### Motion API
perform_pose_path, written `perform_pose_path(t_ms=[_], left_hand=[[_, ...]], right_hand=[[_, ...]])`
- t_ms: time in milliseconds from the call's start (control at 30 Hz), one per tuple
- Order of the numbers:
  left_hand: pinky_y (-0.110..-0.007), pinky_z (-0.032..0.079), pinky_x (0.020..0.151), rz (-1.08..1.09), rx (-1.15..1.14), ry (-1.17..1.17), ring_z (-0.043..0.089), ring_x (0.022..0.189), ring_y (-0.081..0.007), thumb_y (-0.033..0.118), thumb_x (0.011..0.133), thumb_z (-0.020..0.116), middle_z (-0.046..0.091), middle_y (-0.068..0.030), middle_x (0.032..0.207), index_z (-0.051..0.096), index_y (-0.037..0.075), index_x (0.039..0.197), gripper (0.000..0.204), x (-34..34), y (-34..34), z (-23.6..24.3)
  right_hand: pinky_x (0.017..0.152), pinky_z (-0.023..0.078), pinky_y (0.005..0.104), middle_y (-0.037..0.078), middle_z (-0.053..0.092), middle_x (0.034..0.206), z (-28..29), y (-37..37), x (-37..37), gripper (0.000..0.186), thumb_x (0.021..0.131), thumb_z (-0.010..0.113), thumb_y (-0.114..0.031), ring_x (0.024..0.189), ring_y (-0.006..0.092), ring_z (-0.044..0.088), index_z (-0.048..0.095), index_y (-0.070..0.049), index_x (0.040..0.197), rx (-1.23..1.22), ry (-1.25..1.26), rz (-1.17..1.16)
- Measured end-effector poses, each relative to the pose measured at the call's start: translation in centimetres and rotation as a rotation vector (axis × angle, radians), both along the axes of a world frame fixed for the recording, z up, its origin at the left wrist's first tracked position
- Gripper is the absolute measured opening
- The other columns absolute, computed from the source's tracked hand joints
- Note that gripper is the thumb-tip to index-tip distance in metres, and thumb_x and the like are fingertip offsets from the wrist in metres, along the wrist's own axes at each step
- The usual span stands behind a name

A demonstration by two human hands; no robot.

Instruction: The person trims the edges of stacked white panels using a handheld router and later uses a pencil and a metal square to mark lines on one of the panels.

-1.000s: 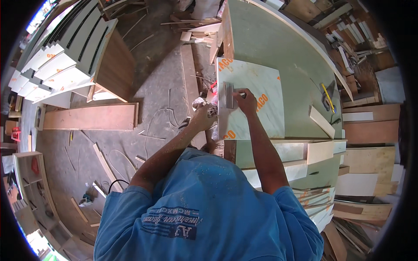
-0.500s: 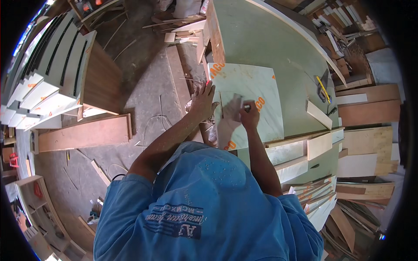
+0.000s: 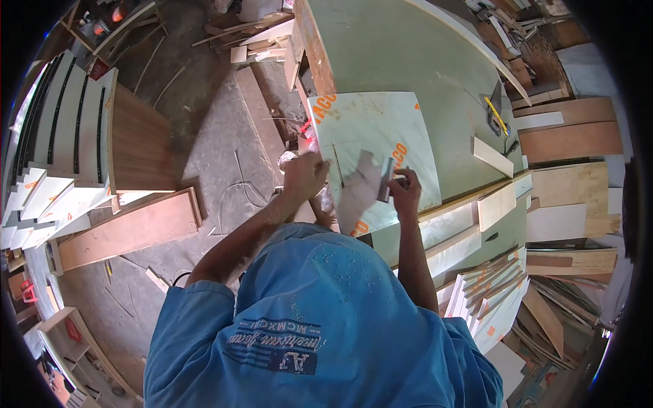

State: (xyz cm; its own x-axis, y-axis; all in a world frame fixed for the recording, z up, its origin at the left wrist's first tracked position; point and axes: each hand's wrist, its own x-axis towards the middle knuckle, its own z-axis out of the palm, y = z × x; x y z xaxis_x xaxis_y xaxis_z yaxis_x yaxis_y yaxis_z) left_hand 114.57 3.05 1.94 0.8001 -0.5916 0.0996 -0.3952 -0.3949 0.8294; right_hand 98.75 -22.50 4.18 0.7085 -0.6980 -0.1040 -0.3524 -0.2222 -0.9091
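Note:
A white marbled panel [image 3: 388,115] with orange print lies on the green worktop in front of me. A thin dark line runs near its left side. In my right hand [image 3: 407,195] is a narrow, flat, grey metal tool [image 3: 386,181], held upright over the middle of the panel; its exact kind is hard to make out. The shadow of this hand and tool falls on the panel to the left. My left hand [image 3: 305,179] is at the panel's left edge, its fingers smeared by motion. I cannot tell whether it holds anything.
The green worktop [image 3: 381,54] stretches away beyond the panel. On it, a yellow-and-black tool [image 3: 497,115] and a pale wood offcut [image 3: 492,158] lie to the right. Stacked white boards [image 3: 484,299] stand near right. A brown cabinet [image 3: 139,139] and plank [image 3: 129,230] occupy the left floor.
My left hand has drawn back from the panel's left edge, its fingers no longer spread over it. My right hand has moved slightly right and nearer with the metal tool. The view has shifted a little.

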Motion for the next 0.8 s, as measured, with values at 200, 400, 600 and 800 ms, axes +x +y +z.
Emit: perform_pose_path(t_ms=[200,400,600,800], left_hand=[[-0.041,0.054,0.080,0.347,-0.140,0.130,0.069,0.091,-0.0286,0.033,0.079,0.086,0.069,-0.0167,0.097,0.066,-0.004,0.109,0.051,5.4,0.5,-8.8],[-0.037,0.054,0.098,0.073,-0.084,0.635,0.064,0.119,-0.0309,0.045,0.058,0.098,0.062,-0.0268,0.130,0.040,-0.013,0.143,0.118,1.8,-2.1,-4.5],[-0.038,0.053,0.099,0.066,-0.268,0.730,0.064,0.114,-0.0266,0.037,0.057,0.099,0.067,-0.0185,0.121,0.047,-0.006,0.135,0.103,1.2,-3.7,-5.0],[-0.038,0.054,0.092,0.172,-0.200,0.550,0.067,0.107,-0.0266,0.034,0.065,0.093,0.070,-0.0175,0.115,0.057,-0.005,0.128,0.082,-0.4,-5.2,-7.1]], right_hand=[[0.065,0.051,0.0301,0.004,0.066,0.078,0.2,4.9,8.3,0.035,0.080,0.071,-0.008,0.068,0.0115,0.061,0.065,-0.005,0.114,0.076,-0.042,0.373],[0.068,0.053,0.0326,0.003,0.067,0.081,-1.7,4.7,9.1,0.040,0.078,0.072,-0.010,0.071,0.0133,0.062,0.067,-0.009,0.118,-0.228,0.116,0.421],[0.066,0.051,0.0284,0.001,0.066,0.079,-0.9,5.8,9.0,0.038,0.078,0.070,-0.006,0.068,0.0094,0.059,0.069,-0.010,0.115,-0.323,0.194,0.414],[0.065,0.050,0.0288,0.001,0.066,0.078,-1.1,5.4,8.2,0.038,0.077,0.070,-0.007,0.068,0.0098,0.060,0.069,-0.009,0.116,-0.296,0.194,0.394]])
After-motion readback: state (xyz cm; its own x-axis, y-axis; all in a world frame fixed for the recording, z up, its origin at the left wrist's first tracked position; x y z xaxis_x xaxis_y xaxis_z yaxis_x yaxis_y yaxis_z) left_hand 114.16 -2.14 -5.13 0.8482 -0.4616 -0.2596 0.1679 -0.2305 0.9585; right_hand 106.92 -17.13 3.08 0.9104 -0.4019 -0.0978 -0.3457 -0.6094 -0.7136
